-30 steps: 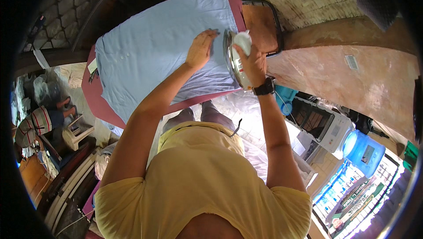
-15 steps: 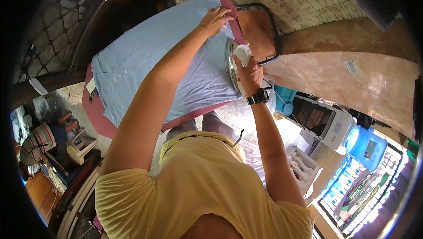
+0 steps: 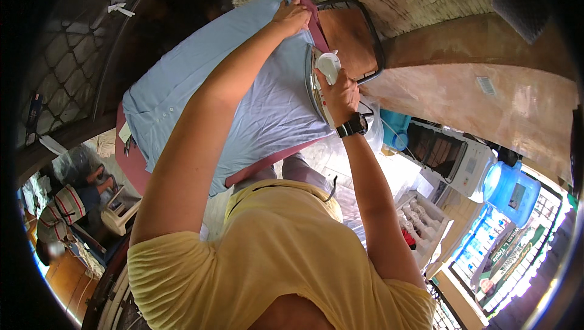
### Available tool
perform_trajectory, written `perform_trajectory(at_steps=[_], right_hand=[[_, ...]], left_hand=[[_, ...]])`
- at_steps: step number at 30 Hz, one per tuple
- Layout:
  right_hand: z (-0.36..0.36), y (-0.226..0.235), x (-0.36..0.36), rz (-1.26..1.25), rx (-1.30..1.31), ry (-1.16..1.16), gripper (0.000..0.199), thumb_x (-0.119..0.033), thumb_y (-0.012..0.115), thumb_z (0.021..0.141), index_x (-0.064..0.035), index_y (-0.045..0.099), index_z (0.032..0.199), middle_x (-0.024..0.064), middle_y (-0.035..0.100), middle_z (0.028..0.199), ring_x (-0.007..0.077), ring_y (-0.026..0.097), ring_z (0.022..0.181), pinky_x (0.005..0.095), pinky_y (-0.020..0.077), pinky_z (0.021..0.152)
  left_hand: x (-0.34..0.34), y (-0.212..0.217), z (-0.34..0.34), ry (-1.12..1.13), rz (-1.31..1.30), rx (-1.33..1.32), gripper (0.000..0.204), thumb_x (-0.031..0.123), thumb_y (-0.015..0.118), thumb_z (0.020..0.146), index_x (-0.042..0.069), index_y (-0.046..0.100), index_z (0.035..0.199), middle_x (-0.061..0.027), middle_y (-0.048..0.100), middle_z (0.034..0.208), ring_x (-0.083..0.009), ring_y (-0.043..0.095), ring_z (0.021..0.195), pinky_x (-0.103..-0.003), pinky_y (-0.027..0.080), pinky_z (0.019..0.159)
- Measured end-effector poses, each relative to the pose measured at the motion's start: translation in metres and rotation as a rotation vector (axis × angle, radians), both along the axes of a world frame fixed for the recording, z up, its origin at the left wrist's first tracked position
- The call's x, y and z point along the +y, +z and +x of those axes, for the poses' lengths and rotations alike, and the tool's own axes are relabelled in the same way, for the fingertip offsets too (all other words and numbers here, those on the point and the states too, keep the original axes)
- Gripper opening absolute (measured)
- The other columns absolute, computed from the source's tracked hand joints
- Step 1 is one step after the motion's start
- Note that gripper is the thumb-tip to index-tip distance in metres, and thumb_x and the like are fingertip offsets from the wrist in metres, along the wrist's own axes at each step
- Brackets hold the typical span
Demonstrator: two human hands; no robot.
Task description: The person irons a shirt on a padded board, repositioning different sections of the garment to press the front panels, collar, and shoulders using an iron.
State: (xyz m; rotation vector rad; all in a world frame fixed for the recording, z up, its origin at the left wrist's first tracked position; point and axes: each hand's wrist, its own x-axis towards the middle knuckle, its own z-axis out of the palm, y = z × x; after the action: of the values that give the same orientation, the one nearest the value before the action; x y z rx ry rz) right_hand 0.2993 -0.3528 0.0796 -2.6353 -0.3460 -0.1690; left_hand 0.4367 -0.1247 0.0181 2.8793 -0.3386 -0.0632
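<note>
The right hand (image 3: 340, 97) is closed around the iron (image 3: 328, 67), located at the right end of the maroon ironing board (image 3: 131, 163). A light-blue shirt (image 3: 176, 86) covers most of the board. The left hand (image 3: 292, 17) is at the board's far right corner; I cannot tell whether it pinches fabric.

Head view, aimed downward
The maroon board (image 3: 131, 169) is seen nearby at eleven o'clock; edge detail is perhaps lost.

A dark lattice grille (image 3: 72, 59) stood at ten o'clock, a pinkish mottled wall (image 3: 517, 108) at three. Bright light came through a barred window (image 3: 531, 260) at four; at eight, dimly, stood what looked like a pale stool (image 3: 117, 217).
</note>
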Motion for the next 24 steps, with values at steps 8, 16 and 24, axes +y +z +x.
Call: perform_trajectory(at_steps=[8, 16, 24], right_hand=[[-0.012, -0.005, -0.014, -0.012, 0.115, -0.049, 0.052, -0.051, 0.072, 0.085, 0.0003, 0.061, 0.084, 0.0236, 0.067, 0.071, 0.0417, 0.068, 0.065, 0.0467, 0.0540, 0.056], [-0.015, 0.002, -0.018, 0.008, 0.164, -0.025, 0.058, -0.056, 0.069, 0.085, 0.0004, 0.062, 0.098, 0.0240, 0.068, 0.075, 0.0440, 0.068, 0.071, 0.0514, 0.0550, 0.061], [0.003, -0.008, -0.013, -0.051, -0.107, 0.099, 0.055, -0.055, 0.073, 0.082, -0.0006, 0.064, 0.085, 0.0234, 0.068, 0.076, 0.0363, 0.070, 0.070, 0.0447, 0.0556, 0.059]], left_hand=[[-0.002, -0.008, 0.001, 0.024, -0.007, -0.038, 0.015, 0.024, 0.078, 0.075, 0.016, 0.066, 0.081, 0.0047, 0.064, 0.097, -0.0218, 0.053, 0.112, -0.046, 0.044, 0.094], [-0.001, -0.004, 0.000, 0.067, -0.012, -0.008, 0.014, 0.022, 0.078, 0.075, 0.017, 0.066, 0.080, 0.0050, 0.064, 0.095, -0.0238, 0.054, 0.112, -0.045, 0.047, 0.092], [-0.001, -0.006, 0.008, 0.042, -0.099, -0.026, 0.016, 0.025, 0.079, 0.073, 0.018, 0.066, 0.079, 0.0054, 0.065, 0.091, -0.0252, 0.056, 0.110, -0.044, 0.046, 0.099]])
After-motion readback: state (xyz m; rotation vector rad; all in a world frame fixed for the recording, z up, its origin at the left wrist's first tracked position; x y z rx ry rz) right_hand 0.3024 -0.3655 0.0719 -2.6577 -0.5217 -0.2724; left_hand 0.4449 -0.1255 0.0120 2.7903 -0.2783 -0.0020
